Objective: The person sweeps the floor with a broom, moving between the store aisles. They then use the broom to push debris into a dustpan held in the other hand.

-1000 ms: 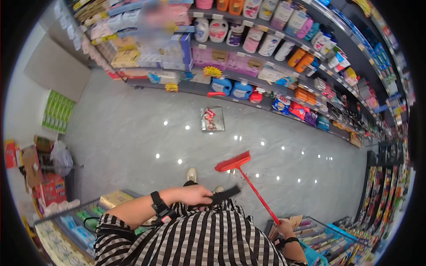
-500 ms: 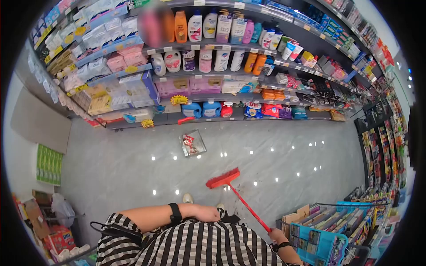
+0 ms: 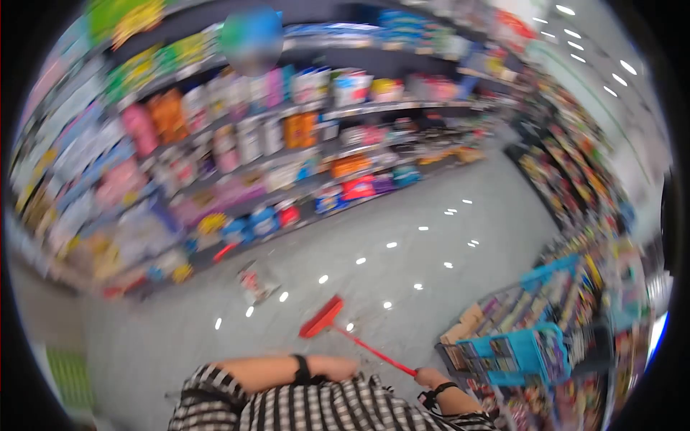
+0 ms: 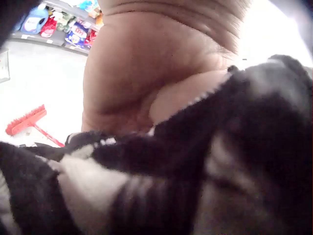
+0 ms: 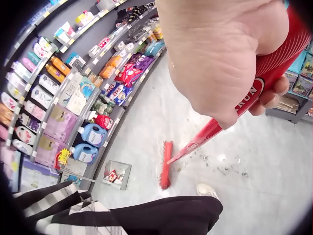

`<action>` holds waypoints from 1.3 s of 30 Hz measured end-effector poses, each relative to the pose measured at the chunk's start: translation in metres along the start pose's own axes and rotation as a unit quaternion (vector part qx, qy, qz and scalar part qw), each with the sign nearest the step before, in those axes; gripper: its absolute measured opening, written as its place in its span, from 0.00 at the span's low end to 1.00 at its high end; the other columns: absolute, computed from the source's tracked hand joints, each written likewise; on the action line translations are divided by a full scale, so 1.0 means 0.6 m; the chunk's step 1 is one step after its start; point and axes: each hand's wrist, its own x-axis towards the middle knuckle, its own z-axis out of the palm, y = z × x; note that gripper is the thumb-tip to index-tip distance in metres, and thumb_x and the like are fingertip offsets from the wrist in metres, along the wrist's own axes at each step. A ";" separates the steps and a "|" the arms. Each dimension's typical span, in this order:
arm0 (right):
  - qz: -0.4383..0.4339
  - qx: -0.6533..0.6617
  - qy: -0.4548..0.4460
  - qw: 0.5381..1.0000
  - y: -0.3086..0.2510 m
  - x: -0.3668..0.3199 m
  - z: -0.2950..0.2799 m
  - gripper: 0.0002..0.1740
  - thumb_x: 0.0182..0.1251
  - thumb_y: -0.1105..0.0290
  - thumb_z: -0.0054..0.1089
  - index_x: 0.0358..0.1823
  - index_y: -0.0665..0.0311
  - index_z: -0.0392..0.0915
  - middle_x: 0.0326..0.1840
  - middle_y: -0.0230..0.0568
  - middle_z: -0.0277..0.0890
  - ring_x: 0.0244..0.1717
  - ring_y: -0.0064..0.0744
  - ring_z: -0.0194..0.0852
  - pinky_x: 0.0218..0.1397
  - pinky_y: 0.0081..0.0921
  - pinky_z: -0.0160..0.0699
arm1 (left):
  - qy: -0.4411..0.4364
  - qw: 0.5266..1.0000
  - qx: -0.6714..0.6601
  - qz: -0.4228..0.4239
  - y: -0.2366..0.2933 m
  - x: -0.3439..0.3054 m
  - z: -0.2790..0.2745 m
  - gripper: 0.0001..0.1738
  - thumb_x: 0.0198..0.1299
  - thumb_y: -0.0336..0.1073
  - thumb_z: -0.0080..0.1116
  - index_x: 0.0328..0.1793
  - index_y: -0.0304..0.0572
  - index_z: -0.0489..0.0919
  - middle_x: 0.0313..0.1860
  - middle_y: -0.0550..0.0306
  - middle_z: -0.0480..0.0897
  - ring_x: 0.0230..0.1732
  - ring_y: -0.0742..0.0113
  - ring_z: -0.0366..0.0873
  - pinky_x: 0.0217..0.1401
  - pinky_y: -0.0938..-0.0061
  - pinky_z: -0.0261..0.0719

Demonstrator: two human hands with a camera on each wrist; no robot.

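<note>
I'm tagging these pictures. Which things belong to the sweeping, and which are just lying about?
For the sweeping:
broom, held by the right hand
dustpan
litter in the dustpan
dirt specks

Just about:
blue bottles
orange bottles
blue rack

Red push broom [image 3: 321, 318]; long red handle slanting from floor back to right hand [image 3: 433, 378], whose fingers wrap upper end, beside white-lettered label; wide head on grey floor, red bristles facing away from person; small dark debris [image 5: 230, 170] scattered on floor near head; dustpan [image 5: 126, 175] just beyond broom head, apart from it, holding red-and-white litter [image 5: 114, 176]; left hand [image 3: 338, 368] against checked clothing [image 3: 309, 402] at waist, fingers hidden.
</note>
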 end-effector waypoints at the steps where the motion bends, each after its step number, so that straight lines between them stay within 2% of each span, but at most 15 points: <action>1: 0.012 0.020 0.002 1.000 0.005 0.013 0.019 0.18 0.55 0.66 0.45 0.47 0.56 0.76 0.46 0.48 0.75 0.48 0.47 0.73 0.49 0.40 0.71 | 0.063 0.996 0.012 -0.064 0.024 -0.013 -0.015 0.11 0.50 0.36 0.51 0.34 0.36 0.79 0.28 0.40 0.79 0.30 0.47 0.76 0.34 0.60 0.73; 3: 0.020 0.054 -0.001 0.998 -0.009 -0.006 0.020 0.17 0.55 0.67 0.45 0.45 0.58 0.77 0.45 0.49 0.76 0.47 0.47 0.74 0.48 0.40 0.72 | -0.001 0.975 0.147 -0.167 0.120 -0.033 -0.084 0.13 0.50 0.41 0.52 0.34 0.41 0.80 0.27 0.43 0.79 0.31 0.47 0.77 0.34 0.61 0.73; 4: 0.011 0.060 -0.008 0.998 -0.027 -0.042 -0.006 0.17 0.54 0.67 0.45 0.44 0.59 0.77 0.44 0.50 0.76 0.46 0.47 0.74 0.47 0.40 0.72 | -0.014 0.991 0.092 -0.094 0.111 -0.034 -0.083 0.13 0.51 0.38 0.51 0.38 0.41 0.80 0.28 0.44 0.79 0.31 0.51 0.78 0.35 0.63 0.72; 5: 0.033 0.099 0.012 0.994 -0.030 -0.057 -0.007 0.17 0.54 0.67 0.45 0.44 0.59 0.77 0.44 0.50 0.76 0.46 0.47 0.74 0.47 0.40 0.72 | -0.090 0.992 0.037 -0.077 0.123 -0.023 -0.089 0.15 0.56 0.35 0.48 0.46 0.36 0.77 0.38 0.46 0.81 0.41 0.60 0.78 0.46 0.71 0.72; 6: 0.026 0.111 0.019 0.993 -0.035 -0.066 -0.006 0.17 0.53 0.68 0.46 0.43 0.61 0.78 0.44 0.50 0.76 0.45 0.48 0.75 0.47 0.40 0.73 | -0.069 0.996 0.055 -0.030 0.056 -0.009 -0.048 0.15 0.53 0.36 0.50 0.46 0.42 0.79 0.40 0.50 0.81 0.42 0.61 0.78 0.48 0.72 0.72; 7: 0.013 0.115 0.025 0.993 -0.038 -0.070 -0.007 0.16 0.53 0.68 0.46 0.41 0.63 0.78 0.43 0.51 0.76 0.44 0.49 0.75 0.46 0.40 0.73 | -0.019 0.994 -0.089 -0.064 0.046 -0.030 -0.039 0.19 0.56 0.37 0.51 0.54 0.41 0.72 0.48 0.46 0.77 0.51 0.61 0.73 0.53 0.71 0.68; 8: 0.021 0.131 0.037 0.990 -0.032 -0.068 0.000 0.16 0.53 0.68 0.46 0.41 0.63 0.78 0.43 0.51 0.76 0.44 0.49 0.75 0.46 0.40 0.73 | 0.038 0.967 -0.232 -0.102 0.061 -0.043 -0.044 0.25 0.59 0.37 0.52 0.62 0.40 0.65 0.56 0.41 0.72 0.59 0.62 0.68 0.59 0.69 0.63; 10: -0.014 0.095 0.007 0.995 -0.028 -0.055 0.011 0.16 0.52 0.69 0.46 0.39 0.64 0.79 0.42 0.52 0.76 0.43 0.51 0.75 0.45 0.39 0.73 | 0.018 0.971 -0.217 -0.099 0.058 -0.026 -0.070 0.24 0.59 0.38 0.52 0.62 0.40 0.65 0.56 0.41 0.72 0.59 0.62 0.68 0.59 0.70 0.64; 16: 0.001 0.134 0.086 0.987 -0.023 -0.052 0.061 0.16 0.50 0.70 0.47 0.38 0.66 0.79 0.41 0.53 0.77 0.43 0.51 0.75 0.45 0.39 0.73 | -0.031 0.968 -0.223 -0.115 0.093 0.022 -0.135 0.22 0.59 0.38 0.51 0.59 0.39 0.67 0.54 0.45 0.74 0.56 0.64 0.70 0.57 0.71 0.65; 19: 0.003 0.164 0.049 0.985 -0.018 -0.037 0.082 0.16 0.53 0.69 0.46 0.40 0.66 0.78 0.44 0.51 0.77 0.46 0.49 0.74 0.47 0.39 0.72 | -0.043 0.961 -0.242 -0.126 0.107 0.042 -0.151 0.21 0.60 0.39 0.50 0.58 0.39 0.68 0.53 0.47 0.74 0.55 0.65 0.71 0.56 0.72 0.66; 24: 0.028 0.197 0.053 0.979 -0.010 -0.018 0.112 0.17 0.54 0.69 0.45 0.41 0.67 0.78 0.43 0.52 0.76 0.46 0.49 0.74 0.47 0.40 0.72 | -0.055 0.945 -0.286 -0.150 0.137 0.061 -0.168 0.20 0.60 0.39 0.50 0.56 0.38 0.70 0.51 0.50 0.76 0.53 0.67 0.72 0.55 0.74 0.67; 29: -0.012 0.202 0.036 0.979 0.014 0.051 0.165 0.17 0.55 0.69 0.44 0.40 0.68 0.78 0.43 0.53 0.76 0.44 0.51 0.75 0.45 0.40 0.72 | -0.071 0.915 -0.346 -0.196 0.158 0.058 -0.168 0.19 0.60 0.40 0.49 0.54 0.38 0.72 0.49 0.52 0.77 0.50 0.68 0.73 0.53 0.75 0.68; 32: -0.037 0.159 0.030 0.986 -0.003 -0.014 0.110 0.17 0.52 0.67 0.46 0.39 0.66 0.78 0.39 0.53 0.77 0.41 0.50 0.76 0.43 0.39 0.73 | -0.086 0.890 -0.386 -0.228 0.170 0.057 -0.164 0.18 0.60 0.40 0.49 0.53 0.38 0.73 0.48 0.54 0.78 0.49 0.69 0.74 0.53 0.76 0.69; 37: -0.002 0.145 0.028 0.989 -0.005 -0.023 0.097 0.19 0.54 0.64 0.44 0.44 0.63 0.77 0.45 0.52 0.75 0.46 0.50 0.74 0.49 0.38 0.72 | -0.104 0.838 -0.452 -0.287 0.203 0.046 -0.157 0.18 0.61 0.41 0.48 0.51 0.37 0.75 0.46 0.57 0.79 0.47 0.71 0.75 0.51 0.77 0.70; 39: 0.003 0.160 0.037 0.986 -0.021 -0.082 0.048 0.19 0.55 0.63 0.44 0.44 0.62 0.77 0.45 0.52 0.75 0.46 0.50 0.74 0.49 0.39 0.72 | -0.099 0.807 -0.489 -0.318 0.210 0.023 -0.147 0.17 0.61 0.41 0.48 0.50 0.37 0.76 0.45 0.58 0.79 0.46 0.71 0.75 0.51 0.78 0.70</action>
